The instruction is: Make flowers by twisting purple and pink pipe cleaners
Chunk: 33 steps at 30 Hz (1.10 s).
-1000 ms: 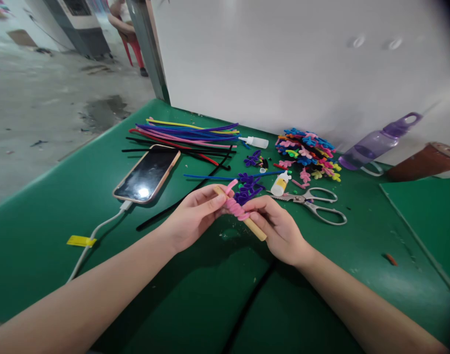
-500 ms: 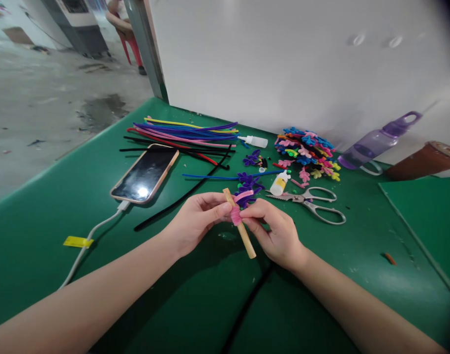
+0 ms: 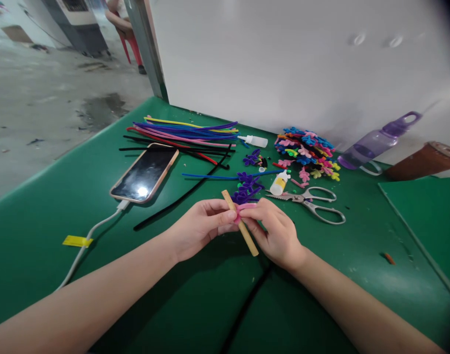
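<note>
My left hand (image 3: 195, 230) is closed on a short wooden stick (image 3: 249, 239), thumb on top, with the stick slanting down to the right. A pink pipe cleaner (image 3: 246, 206) is wrapped around the stick's middle, partly hidden by my fingers. The fingers of my right hand (image 3: 275, 233) pinch the pink pipe cleaner close to the stick, where one end sticks out over the index finger. Just behind my hands lie purple pipe-cleaner flowers (image 3: 247, 182).
Loose pipe cleaners (image 3: 195, 132) and a charging phone (image 3: 145, 172) lie at left. Glue bottles (image 3: 279, 183), scissors (image 3: 308, 199) and a pile of pipe-cleaner flowers (image 3: 306, 150) lie to the right. A purple bottle (image 3: 375, 142) stands tilted-looking by the white panel (image 3: 284, 64).
My right fingers have moved up slightly along the stick to the pink pipe cleaner's free end. My left thumb has slid right over the pink wrap.
</note>
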Each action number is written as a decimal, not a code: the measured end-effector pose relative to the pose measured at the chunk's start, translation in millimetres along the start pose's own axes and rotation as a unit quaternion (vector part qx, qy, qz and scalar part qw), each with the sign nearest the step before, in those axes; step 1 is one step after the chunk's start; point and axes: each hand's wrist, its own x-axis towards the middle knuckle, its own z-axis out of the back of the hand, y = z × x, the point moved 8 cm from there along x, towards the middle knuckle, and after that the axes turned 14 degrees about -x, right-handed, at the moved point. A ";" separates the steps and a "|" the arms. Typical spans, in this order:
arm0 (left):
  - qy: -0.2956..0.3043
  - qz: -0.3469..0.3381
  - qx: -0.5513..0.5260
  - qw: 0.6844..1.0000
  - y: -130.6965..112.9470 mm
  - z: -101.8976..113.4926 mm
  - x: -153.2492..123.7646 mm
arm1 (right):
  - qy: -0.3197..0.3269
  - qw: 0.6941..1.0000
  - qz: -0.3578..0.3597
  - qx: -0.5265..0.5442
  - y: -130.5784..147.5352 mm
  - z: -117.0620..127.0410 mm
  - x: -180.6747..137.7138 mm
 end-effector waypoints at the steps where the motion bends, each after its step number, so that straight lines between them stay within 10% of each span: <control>1: 0.001 -0.001 0.004 1.000 -0.3 -1.0 -0.2 | 0.000 1.000 0.001 -0.005 -0.3 0.1 -0.3; 33: -0.114 -0.129 0.186 0.967 -26.1 -1.1 -5.9 | 0.091 0.987 0.039 -0.130 3.7 -16.2 -3.5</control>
